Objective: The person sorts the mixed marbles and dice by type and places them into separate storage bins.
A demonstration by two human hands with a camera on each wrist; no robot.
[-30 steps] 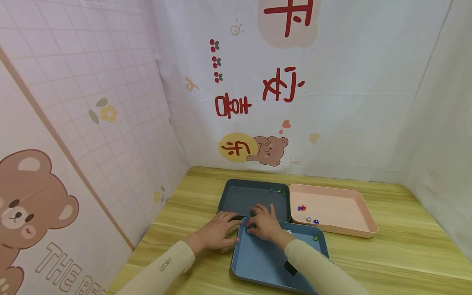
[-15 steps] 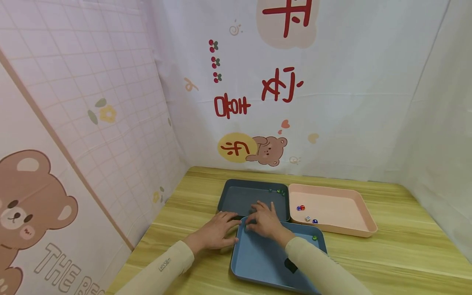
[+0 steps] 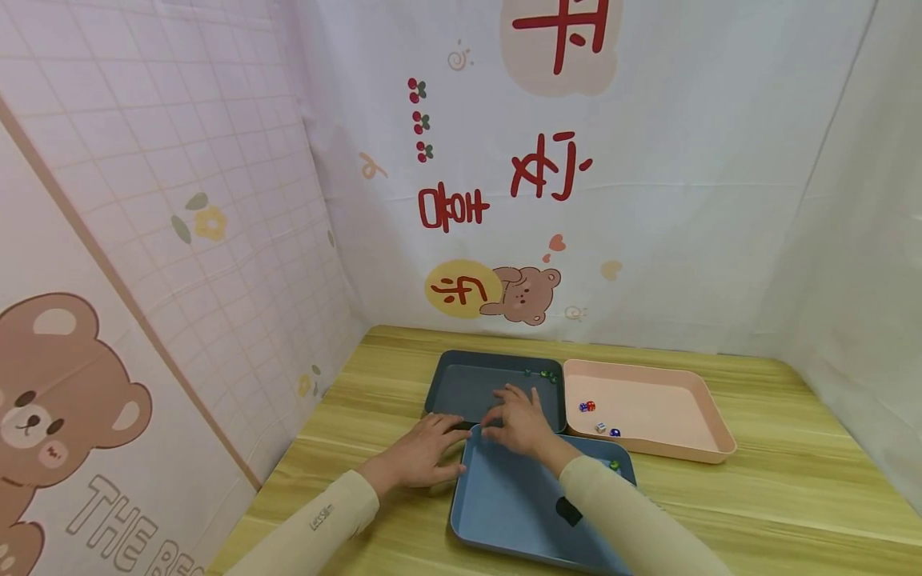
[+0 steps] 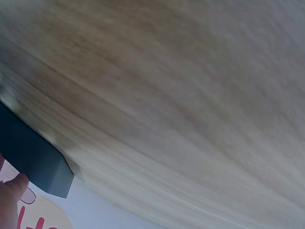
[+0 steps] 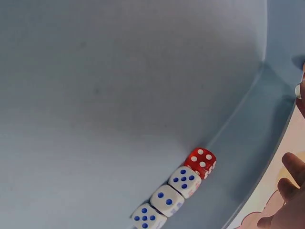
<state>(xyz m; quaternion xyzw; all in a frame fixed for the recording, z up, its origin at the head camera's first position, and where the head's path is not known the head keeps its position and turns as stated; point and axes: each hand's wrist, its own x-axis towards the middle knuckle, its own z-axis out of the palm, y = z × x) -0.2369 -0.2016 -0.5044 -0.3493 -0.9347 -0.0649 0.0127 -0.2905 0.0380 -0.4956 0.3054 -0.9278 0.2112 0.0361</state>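
My left hand (image 3: 425, 453) lies beside the left rim of the blue tray (image 3: 504, 520), with fingers extended and tips at the rim. Over the tray's far left corner is my right hand (image 3: 522, 426), fingers bent; whether anything is between the fingertips is hidden. In the right wrist view, a red die (image 5: 200, 162) and several white dice (image 5: 167, 200) sit in a row beside the tray wall. Those dice are hidden by the right arm in the head view. A green die (image 3: 614, 465) shows near the tray's far right corner.
Behind stands a dark grey-blue tray (image 3: 461, 388) with several green dice (image 3: 545, 374) at its right. A pink tray (image 3: 663, 408) beside it holds a red die (image 3: 591, 406), blue dice (image 3: 615, 433) and a white die (image 3: 601, 428). Patterned cloth (image 3: 684, 200) walls the table (image 3: 346, 384).
My right hand has shifted slightly away from me, towards the far rim. A small dark green thing by its thumb and a white die by its wrist are no longer visible. The left hand stays still.
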